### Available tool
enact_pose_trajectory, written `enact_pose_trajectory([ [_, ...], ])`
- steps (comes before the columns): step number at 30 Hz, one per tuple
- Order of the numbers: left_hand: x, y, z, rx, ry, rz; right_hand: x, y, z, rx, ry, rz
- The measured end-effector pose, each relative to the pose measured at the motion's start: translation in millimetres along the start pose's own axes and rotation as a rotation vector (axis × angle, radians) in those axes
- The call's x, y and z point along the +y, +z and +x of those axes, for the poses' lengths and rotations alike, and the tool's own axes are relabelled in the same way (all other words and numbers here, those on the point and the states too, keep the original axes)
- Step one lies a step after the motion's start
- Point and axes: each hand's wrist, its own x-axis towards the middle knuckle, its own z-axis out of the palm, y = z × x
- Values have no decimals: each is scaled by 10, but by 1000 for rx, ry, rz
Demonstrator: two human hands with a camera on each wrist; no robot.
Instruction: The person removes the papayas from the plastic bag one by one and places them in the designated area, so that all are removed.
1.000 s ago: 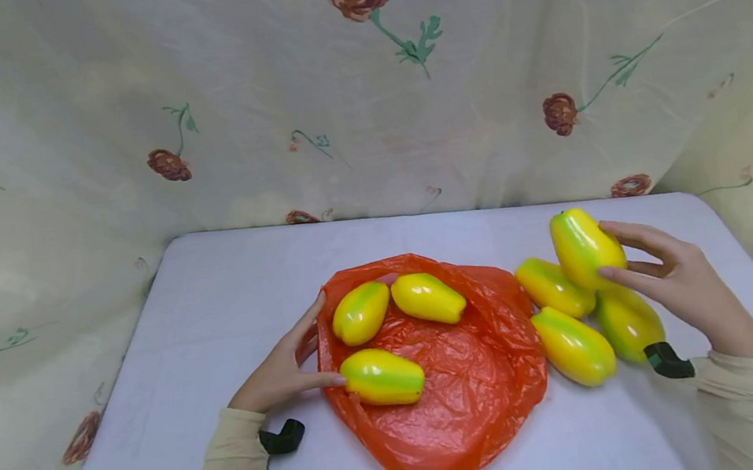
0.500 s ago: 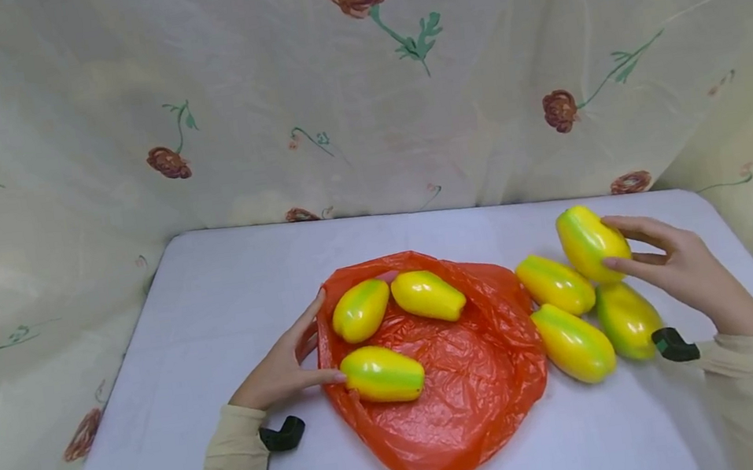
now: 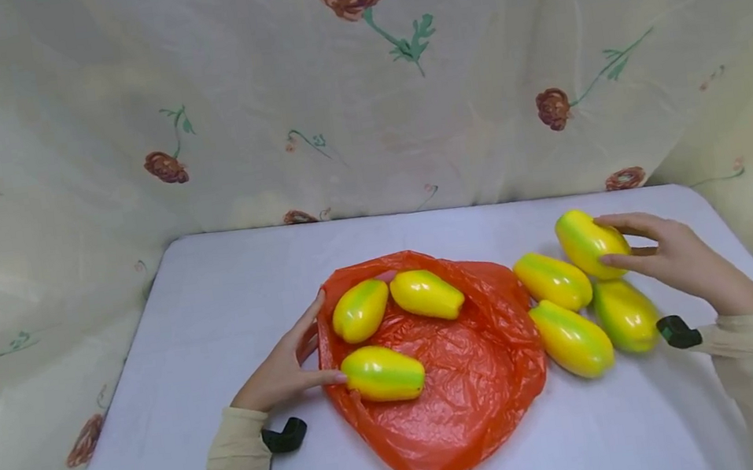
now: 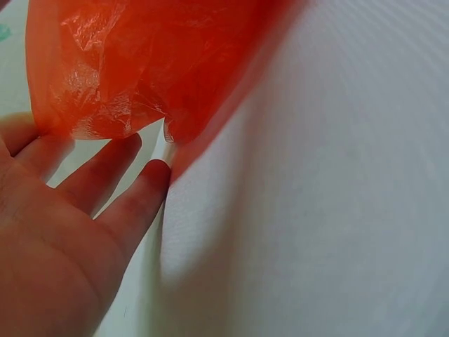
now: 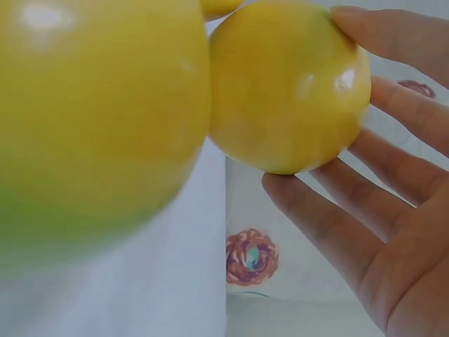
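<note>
A red plastic bag lies spread wide on the table, with three yellow-green papayas in it. One papaya sits at its near left; another papaya and a third papaya are at its back. My left hand holds the bag's left rim, thumb over the edge beside the near papaya, fingers against the outside. To the right of the bag, my right hand grips a papaya between thumb and fingers, at the back of a small group. In the right wrist view this papaya appears against another papaya.
Three more papayas lie right of the bag: one papaya behind, one papaya touching the bag's edge, one papaya nearest my right wrist. A white cloth covers the table. A flowered curtain hangs behind.
My right hand has shifted slightly right with the papaya, which has tilted a little and now sits lower against the group. The left hand and the bag have stayed put.
</note>
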Motion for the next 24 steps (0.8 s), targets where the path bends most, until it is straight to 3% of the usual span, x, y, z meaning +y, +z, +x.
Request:
enact_pose_trajectory([
  [9,11,5,-2,4,0,3,-36,-59,130,-103,27,-56],
  [24,34,4,-5,2,-13,2,4,-3,323,-206,37,-85],
])
